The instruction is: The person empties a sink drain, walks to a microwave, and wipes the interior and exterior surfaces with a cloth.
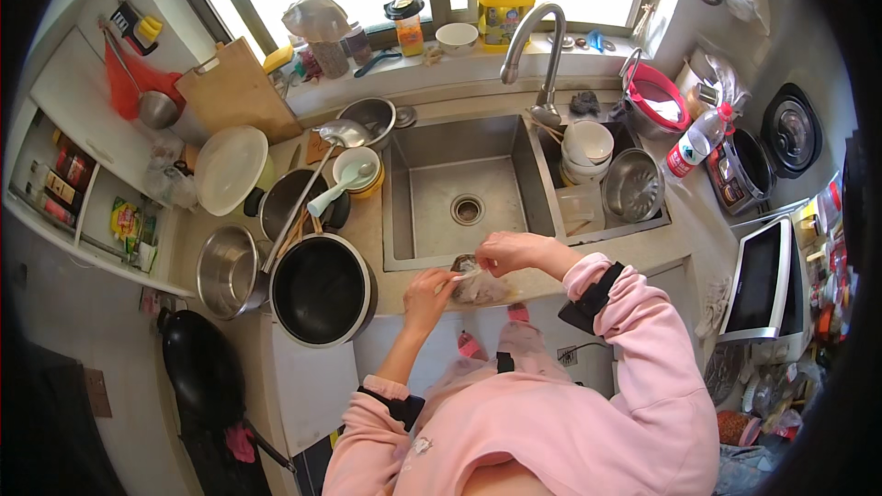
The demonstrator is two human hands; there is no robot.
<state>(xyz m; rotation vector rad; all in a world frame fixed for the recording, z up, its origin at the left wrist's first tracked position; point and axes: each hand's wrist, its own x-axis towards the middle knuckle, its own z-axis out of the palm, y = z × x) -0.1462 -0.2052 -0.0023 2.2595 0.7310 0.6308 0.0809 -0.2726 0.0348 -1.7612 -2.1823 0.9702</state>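
Note:
My left hand [427, 296] pinches a whitish gathered edge of a clear plastic bag [479, 291] at the counter's front edge. Bent over the bag from the other side, my right hand [513, 251] has its fingertips closed on the same gathered part; the exact grip is partly hidden. Something brownish shows through the film, too blurred to name. Just behind both hands lies the larger basin of a stainless steel sink [441, 186], its drain strainer [468, 209] visible at the bottom.
A gooseneck faucet [551, 48] rises behind the sink. Stacked bowls [589, 145] and a metal basin [632, 184] fill the smaller basin. Left of the sink stand a black-lined pan [320, 289], a steel pot [227, 269] and a dark pot [293, 203]. A plastic bottle [696, 141] leans at right.

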